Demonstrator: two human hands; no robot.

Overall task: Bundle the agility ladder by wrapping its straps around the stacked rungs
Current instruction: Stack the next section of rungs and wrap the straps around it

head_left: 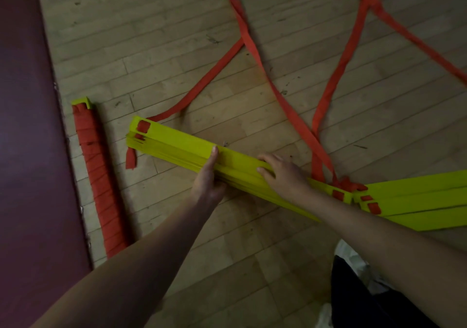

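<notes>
A stack of yellow ladder rungs [177,145] lies slanted across the wooden floor, with red strap ends threaded through its slots. My left hand [207,178] grips the stack's near edge at the middle, thumb on top. My right hand [280,173] rests on top of the stack a little to the right, fingers curled over the rungs. Long red straps [252,47] trail loose over the floor beyond the stack, running to its right end. A second group of yellow rungs [417,201] fans out at the right.
A finished bundle [98,176], wrapped tightly in red strap, lies at the left beside a dark maroon mat [27,125]. Dark clothing [366,297] shows at the bottom right. Bare wooden floor [151,37] stretches above the stack.
</notes>
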